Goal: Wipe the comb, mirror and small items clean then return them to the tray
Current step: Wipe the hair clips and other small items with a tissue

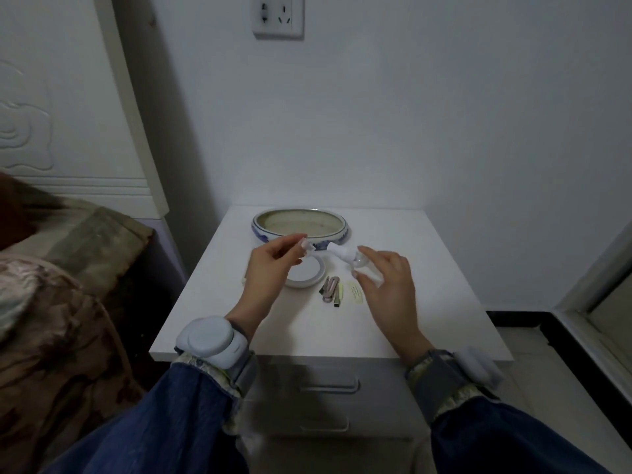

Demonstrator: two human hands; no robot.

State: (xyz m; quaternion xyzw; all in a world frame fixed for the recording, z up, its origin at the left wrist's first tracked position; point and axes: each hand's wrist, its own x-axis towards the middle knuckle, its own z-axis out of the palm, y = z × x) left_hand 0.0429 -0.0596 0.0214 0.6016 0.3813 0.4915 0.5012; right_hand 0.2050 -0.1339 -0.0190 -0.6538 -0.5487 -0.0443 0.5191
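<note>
A blue-and-white ceramic tray (337,234) stands at the back of a white nightstand. In front of it lies a round white mirror (307,273), partly hidden by my left hand (270,265). My left hand pinches a small clear cap (309,248) between thumb and fingertips above the mirror. My right hand (386,282) grips a small clear spray bottle (345,256), its white nozzle pointing left toward the cap. Several hair clips (331,290) and a small yellowish item (355,293) lie on the top between my hands. A comb end (244,279) peeks out left of my left hand.
The nightstand top (307,330) has a front edge with drawers (328,388) below it. A bed with a brown patterned cover (58,302) lies close on the left. A wall with a socket (277,15) is behind.
</note>
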